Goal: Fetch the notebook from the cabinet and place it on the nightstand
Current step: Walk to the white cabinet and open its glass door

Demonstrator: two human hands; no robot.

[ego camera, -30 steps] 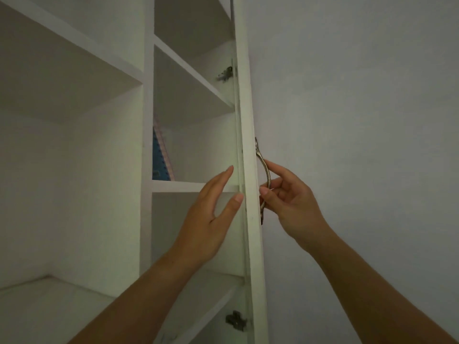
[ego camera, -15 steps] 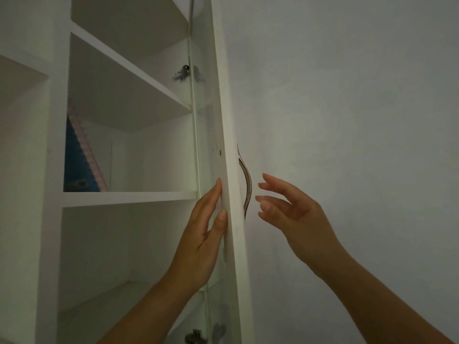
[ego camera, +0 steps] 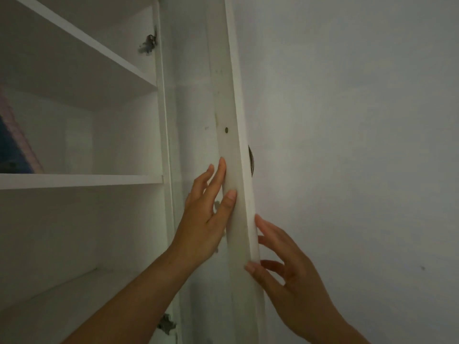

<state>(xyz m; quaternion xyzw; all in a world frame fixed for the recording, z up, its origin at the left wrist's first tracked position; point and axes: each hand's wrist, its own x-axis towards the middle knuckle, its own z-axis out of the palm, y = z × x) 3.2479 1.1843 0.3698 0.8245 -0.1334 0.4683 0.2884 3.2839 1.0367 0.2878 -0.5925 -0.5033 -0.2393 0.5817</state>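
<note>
A blue notebook [ego camera: 11,145] with a pink spiral edge leans on the middle shelf [ego camera: 82,181] of the white cabinet, at the far left edge of view and partly cut off. The cabinet door [ego camera: 231,145] stands open, seen edge-on. My left hand [ego camera: 206,217] lies flat with straight fingers against the door's inner face. My right hand [ego camera: 285,271] is lower, on the door's outer side, fingers spread and its thumb touching the door edge. Neither hand holds anything.
A metal handle [ego camera: 250,161] peeks out behind the door edge. Hinges [ego camera: 149,44] sit on the cabinet's inner side wall, one high and one low [ego camera: 166,324]. A bare grey wall [ego camera: 360,145] fills the right. The nightstand is out of view.
My right hand let go of the handle and dropped lower beside the door edge. The door swung further open under my left hand, and the view shifted right, pushing the notebook to the left edge.
</note>
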